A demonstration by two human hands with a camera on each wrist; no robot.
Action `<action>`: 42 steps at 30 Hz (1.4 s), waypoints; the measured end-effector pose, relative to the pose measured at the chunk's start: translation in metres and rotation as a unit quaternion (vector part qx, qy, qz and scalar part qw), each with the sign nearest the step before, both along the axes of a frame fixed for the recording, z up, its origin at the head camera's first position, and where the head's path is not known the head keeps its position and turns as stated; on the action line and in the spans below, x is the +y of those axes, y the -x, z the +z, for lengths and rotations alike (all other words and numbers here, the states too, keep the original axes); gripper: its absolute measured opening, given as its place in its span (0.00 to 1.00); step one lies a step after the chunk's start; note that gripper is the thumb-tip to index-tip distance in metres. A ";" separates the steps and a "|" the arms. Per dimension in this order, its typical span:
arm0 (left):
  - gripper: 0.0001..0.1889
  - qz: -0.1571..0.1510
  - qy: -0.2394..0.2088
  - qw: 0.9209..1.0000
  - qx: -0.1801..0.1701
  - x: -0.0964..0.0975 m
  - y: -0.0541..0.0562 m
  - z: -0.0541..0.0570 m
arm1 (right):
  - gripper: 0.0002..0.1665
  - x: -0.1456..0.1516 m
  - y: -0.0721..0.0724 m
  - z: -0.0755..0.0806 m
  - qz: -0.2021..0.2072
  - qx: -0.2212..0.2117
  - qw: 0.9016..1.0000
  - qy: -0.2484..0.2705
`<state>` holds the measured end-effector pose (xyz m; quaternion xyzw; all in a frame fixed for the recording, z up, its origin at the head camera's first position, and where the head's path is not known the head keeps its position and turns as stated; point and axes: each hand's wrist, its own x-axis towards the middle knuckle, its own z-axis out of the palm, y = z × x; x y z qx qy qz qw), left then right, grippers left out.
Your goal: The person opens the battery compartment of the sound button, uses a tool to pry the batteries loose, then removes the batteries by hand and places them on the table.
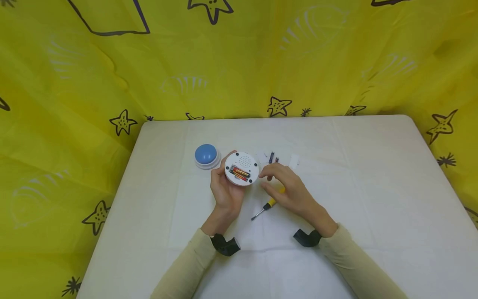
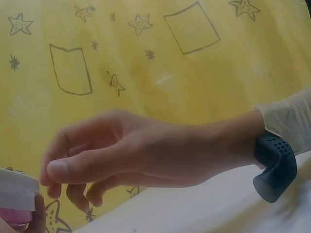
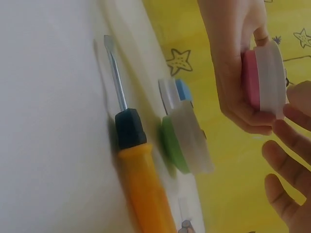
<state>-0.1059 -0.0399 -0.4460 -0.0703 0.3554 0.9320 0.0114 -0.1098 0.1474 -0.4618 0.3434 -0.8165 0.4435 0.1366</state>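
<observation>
My left hand (image 1: 228,195) grips a round white push button (image 1: 246,160) with its underside facing up. Its pink dome (image 3: 250,80) shows in the right wrist view. The battery compartment lies uncovered, with red-and-gold batteries (image 1: 240,172) inside. My right hand (image 1: 287,187) hovers beside the button's right rim, fingers bent loosely and thumb apart, with nothing held. Whether a fingertip touches the rim I cannot tell. Under this hand lies a screwdriver (image 1: 269,203) with a yellow-and-black handle, its tip toward me.
On the table (image 1: 373,187), a blue-domed button (image 1: 206,154) stands left of the held one. A green-domed button (image 3: 181,141) shows in the right wrist view. Loose batteries (image 1: 271,157) and a small white piece (image 1: 294,161) lie beyond my right hand. A yellow curtain (image 1: 239,62) hangs behind.
</observation>
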 end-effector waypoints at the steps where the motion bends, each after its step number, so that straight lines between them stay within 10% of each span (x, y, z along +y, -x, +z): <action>1: 0.35 -0.001 0.002 1.000 0.001 0.000 0.000 0.000 | 0.16 -0.001 0.000 0.001 -0.003 0.000 1.000 0.002; 24: 0.30 -0.025 0.073 0.996 0.046 0.004 -0.004 -0.011 | 0.13 -0.012 0.011 0.009 -0.020 -0.002 0.999 -0.042; 42: 0.29 -0.014 0.156 0.986 0.053 0.006 -0.005 -0.015 | 0.12 -0.012 0.011 0.001 -0.036 0.076 0.995 -0.046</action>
